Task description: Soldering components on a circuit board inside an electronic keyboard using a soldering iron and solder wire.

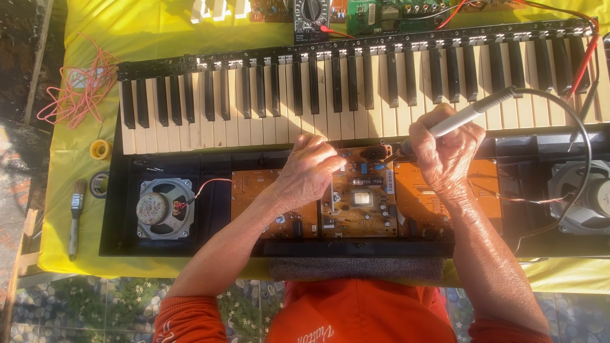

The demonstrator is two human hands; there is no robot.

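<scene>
An opened electronic keyboard lies on a yellow-covered table, its orange circuit boards exposed below the keys. My right hand grips a white-handled soldering iron, its tip touching the upper edge of the middle board. My left hand rests on the board beside it, fingers pinched together near the iron's tip; whether it holds thin solder wire I cannot tell.
Round speakers sit at the case's left and right. A paintbrush, a yellow tape roll, a solder spool and pink wire lie at left. A multimeter and green board lie behind the keys.
</scene>
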